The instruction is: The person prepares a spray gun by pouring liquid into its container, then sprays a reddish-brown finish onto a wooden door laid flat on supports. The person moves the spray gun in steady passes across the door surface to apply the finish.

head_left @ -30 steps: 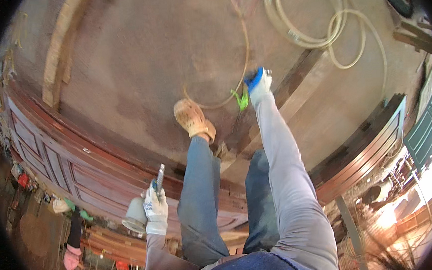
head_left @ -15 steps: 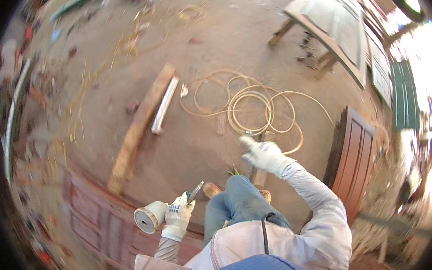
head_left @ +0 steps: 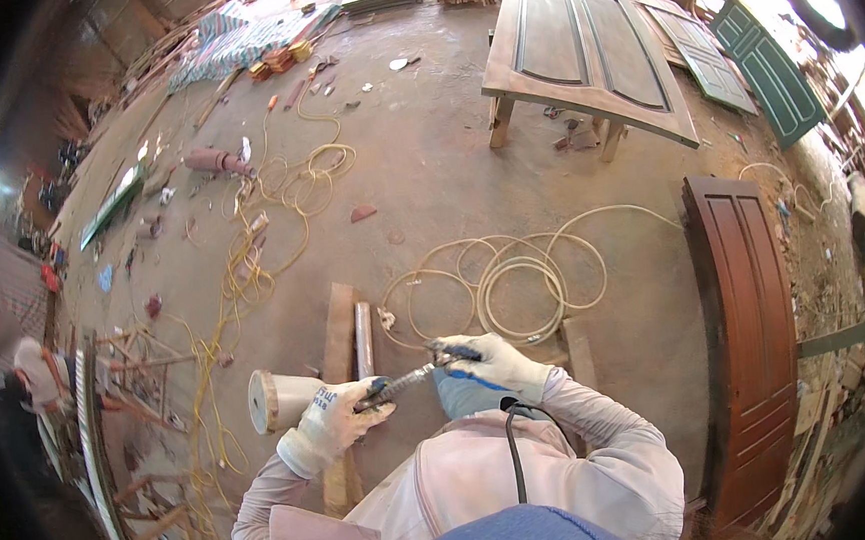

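My gloved left hand [head_left: 328,425] is closed around a spray gun [head_left: 402,383] with a pale, round cup [head_left: 286,399] on its left. The gun's ribbed metal part points right toward my other hand. My gloved right hand [head_left: 505,367] is closed on a dark fitting [head_left: 454,352] at that metal end, and the fingers partly hide where the two meet. Both hands are held close together in front of my body. Just beyond them, a coiled, pale hose [head_left: 522,301] lies on the floor, one loop passing close to my right fingers.
A wooden beam [head_left: 341,337] and a shiny tube [head_left: 364,340] lie ahead. A red-brown door panel [head_left: 749,348] stands at right. Far right, a brown door [head_left: 593,48] rests on supports. A tangled yellow cord [head_left: 226,335] and wooden frames [head_left: 150,390] are at left; a person [head_left: 44,377] is beyond.
My right hand has moved left from near the hose to the spray gun and closed on the fitting. My left hand has raised the gun slightly. The view has tilted up toward the far floor.
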A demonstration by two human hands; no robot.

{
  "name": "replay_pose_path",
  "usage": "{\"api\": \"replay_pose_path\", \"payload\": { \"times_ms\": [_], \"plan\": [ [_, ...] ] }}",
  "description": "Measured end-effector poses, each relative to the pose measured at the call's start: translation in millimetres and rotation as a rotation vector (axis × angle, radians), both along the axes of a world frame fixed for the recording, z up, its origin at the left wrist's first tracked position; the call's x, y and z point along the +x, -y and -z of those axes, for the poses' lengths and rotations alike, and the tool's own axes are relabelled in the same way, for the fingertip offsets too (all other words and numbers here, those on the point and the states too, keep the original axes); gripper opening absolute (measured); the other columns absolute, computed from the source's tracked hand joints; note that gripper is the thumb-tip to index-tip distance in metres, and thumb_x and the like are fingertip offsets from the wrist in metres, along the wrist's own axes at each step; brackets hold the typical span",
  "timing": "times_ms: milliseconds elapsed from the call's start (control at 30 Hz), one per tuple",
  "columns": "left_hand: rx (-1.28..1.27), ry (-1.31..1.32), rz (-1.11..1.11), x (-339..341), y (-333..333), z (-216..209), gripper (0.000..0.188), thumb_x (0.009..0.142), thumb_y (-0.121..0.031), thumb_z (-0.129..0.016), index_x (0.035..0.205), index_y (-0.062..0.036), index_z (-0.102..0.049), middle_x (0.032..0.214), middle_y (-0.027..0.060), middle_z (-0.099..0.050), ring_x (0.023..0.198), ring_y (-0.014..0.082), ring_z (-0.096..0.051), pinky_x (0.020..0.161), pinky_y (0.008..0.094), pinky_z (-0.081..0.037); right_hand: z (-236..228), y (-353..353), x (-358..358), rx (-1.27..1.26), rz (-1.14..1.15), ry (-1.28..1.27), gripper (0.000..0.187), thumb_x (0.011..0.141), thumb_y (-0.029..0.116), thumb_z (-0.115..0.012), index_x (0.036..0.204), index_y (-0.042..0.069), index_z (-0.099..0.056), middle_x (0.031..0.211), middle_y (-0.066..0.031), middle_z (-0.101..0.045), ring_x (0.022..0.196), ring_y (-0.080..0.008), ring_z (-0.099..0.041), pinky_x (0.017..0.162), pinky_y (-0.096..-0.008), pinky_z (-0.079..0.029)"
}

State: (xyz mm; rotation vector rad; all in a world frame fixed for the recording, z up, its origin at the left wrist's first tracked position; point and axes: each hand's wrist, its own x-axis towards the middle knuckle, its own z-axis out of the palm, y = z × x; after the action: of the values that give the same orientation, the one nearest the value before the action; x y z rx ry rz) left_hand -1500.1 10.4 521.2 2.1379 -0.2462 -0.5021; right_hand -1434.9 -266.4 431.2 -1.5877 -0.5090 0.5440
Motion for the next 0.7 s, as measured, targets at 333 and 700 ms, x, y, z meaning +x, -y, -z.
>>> {"api": "replay_pose_path", "payload": {
  "times_ms": [333,700],
  "plan": [
    [0.134,-0.005,0.273,225.8,-55.9,-72.3,0.025,0.089,-0.016,-0.069,0.110,-0.0037,-0.065,0.072,0.0027,-0.060,0.058,0.0083,-0.054,0.054,0.0284,-0.045,-68.6,-46.5,170.9,-0.228,0.031,0.198,0.045,0.085,0.011,-0.069,0.129,0.003,-0.061,0.113,-0.0122,-0.071,0.100,-0.0182,-0.070,0.089,-0.0296,-0.052],
    [0.164,0.014,0.712,495.5,-144.3,-81.1,0.024,0.086,-0.019,-0.072,0.105,-0.0046,-0.067,0.074,0.0087,-0.064,0.056,0.0145,-0.057,0.056,0.0311,-0.047,-69.9,-168.3,351.4,-0.358,0.250,0.485,0.039,0.084,0.036,-0.070,0.118,0.017,-0.067,0.080,-0.0078,-0.071,0.070,-0.0268,-0.069,0.061,-0.0340,-0.053]
  ]
}}
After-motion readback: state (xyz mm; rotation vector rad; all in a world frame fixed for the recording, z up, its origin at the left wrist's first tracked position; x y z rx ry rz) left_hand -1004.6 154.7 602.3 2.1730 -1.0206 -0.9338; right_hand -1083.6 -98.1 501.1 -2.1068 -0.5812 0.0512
